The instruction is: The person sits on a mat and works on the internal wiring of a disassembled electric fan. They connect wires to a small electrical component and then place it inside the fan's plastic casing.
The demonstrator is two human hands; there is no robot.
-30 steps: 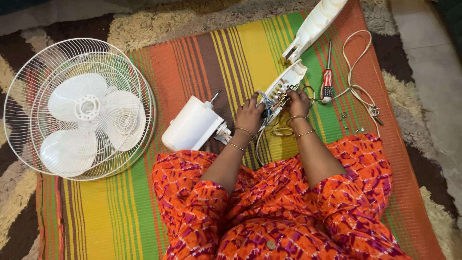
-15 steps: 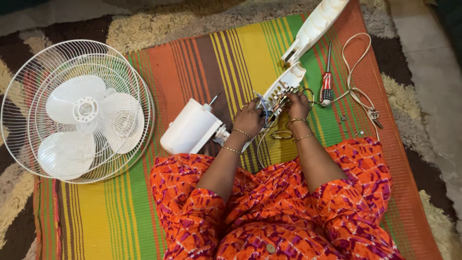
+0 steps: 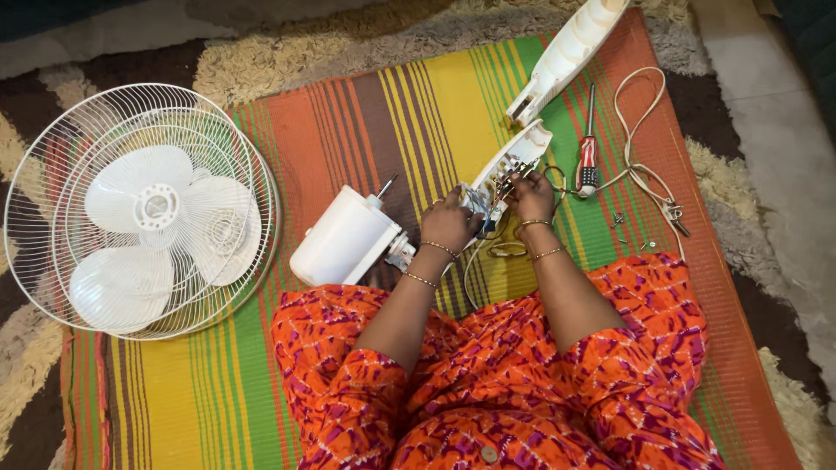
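Your left hand [image 3: 448,222] gripped the lower end of the opened white switch housing [image 3: 509,165], fingers curled around it. Your right hand [image 3: 531,193] sat just right of it, fingertips pinched into the exposed wiring. The housing lay on the striped mat [image 3: 392,113], between both hands. White motor casing [image 3: 344,239] just left; red-handled screwdriver [image 3: 589,165] near right.

Striped woven mat [image 3: 261,130] over shaggy rug [image 3: 261,61]; on mat: white fan guard with blades [image 3: 139,209], white motor housing [image 3: 344,237], opened fan stand [image 3: 531,144], red-handled screwdriver [image 3: 589,144], coiled cord [image 3: 644,130], loose screws [image 3: 620,219].
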